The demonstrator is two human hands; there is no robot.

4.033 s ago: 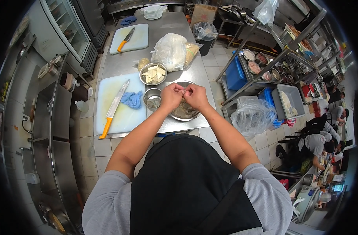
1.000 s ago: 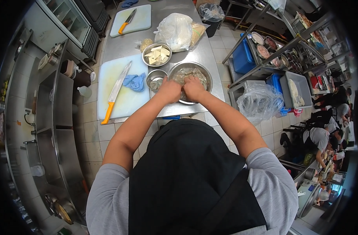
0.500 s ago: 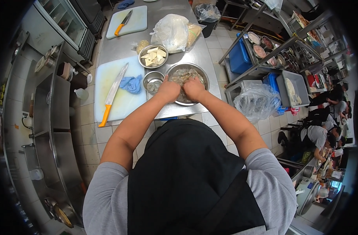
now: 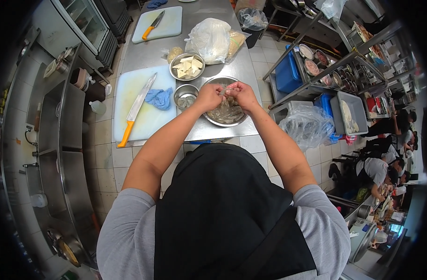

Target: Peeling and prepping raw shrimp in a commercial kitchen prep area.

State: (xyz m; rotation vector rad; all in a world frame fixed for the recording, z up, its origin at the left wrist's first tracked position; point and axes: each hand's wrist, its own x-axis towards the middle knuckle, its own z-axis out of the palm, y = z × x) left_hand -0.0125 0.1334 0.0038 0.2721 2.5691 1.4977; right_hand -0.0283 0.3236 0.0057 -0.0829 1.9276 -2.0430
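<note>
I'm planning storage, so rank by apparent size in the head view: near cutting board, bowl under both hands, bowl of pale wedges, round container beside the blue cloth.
Largest first:
1. Near cutting board
2. Bowl under the left hand and right hand
3. Bowl of pale wedges
4. Round container beside the blue cloth

Black apron (image 4: 223, 210), grey shirt (image 4: 139, 252), 2 short sleeves (image 4: 314, 207).

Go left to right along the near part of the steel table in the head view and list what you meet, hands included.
Long orange-handled knife, crumpled blue cloth, small steel bowl, left hand, right hand.
</note>
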